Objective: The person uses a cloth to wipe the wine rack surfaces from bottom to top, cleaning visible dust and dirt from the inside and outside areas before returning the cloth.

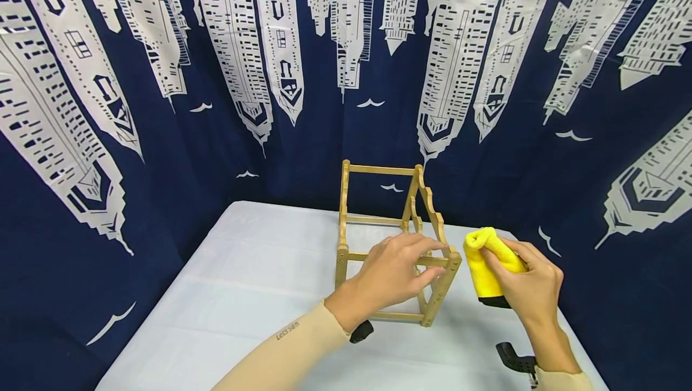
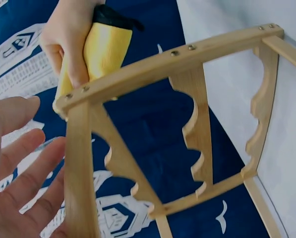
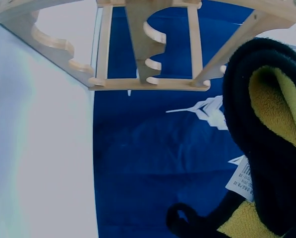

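A light wooden rack with scalloped side rails stands on the white table. My left hand is at its upper front right corner, thumb and fingers spread apart. In the left wrist view the fingers of that hand lie loosely extended beside a rack post, holding nothing. Just right of the rack, my right hand grips a folded yellow cloth with a black edge, thumb in front. The right wrist view shows the cloth's black border, folded layers and a white tag; the right hand is hidden there.
The white-covered table extends left of and in front of the rack. Behind it hangs a dark blue curtain printed with white buildings and birds. Black wrist-camera pieces show near both wrists.
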Action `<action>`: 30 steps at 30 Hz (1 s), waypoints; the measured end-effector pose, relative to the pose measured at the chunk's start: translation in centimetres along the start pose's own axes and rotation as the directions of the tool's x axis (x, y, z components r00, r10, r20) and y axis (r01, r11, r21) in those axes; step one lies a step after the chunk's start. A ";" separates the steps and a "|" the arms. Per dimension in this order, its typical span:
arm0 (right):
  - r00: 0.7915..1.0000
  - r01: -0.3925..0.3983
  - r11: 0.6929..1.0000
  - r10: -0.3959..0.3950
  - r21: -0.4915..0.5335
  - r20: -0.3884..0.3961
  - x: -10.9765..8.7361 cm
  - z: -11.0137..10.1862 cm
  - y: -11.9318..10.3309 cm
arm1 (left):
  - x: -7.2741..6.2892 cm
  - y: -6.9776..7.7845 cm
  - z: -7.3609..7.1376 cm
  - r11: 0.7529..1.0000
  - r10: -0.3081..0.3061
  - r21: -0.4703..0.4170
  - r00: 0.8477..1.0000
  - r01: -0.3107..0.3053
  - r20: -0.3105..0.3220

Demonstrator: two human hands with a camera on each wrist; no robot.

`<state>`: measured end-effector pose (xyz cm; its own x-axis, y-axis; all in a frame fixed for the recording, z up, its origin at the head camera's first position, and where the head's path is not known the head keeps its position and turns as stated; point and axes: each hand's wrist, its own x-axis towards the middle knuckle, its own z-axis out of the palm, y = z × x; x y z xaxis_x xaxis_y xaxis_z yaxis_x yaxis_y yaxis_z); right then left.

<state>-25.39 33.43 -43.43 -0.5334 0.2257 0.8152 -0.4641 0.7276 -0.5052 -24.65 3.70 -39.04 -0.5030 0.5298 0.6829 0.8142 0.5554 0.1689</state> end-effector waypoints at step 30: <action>0.999 -0.026 1.000 0.025 0.010 0.029 -1.9 1.4 1.2 | 0.4 0.1 2.2 0.999 -0.052 -0.017 0.996 0.051 -0.070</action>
<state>-25.90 32.94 -45.96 -0.5653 0.2254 0.7935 -0.4572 0.7150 -0.5288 -25.41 5.36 -40.27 -0.5229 0.4543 0.7213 0.7926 0.5706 0.2152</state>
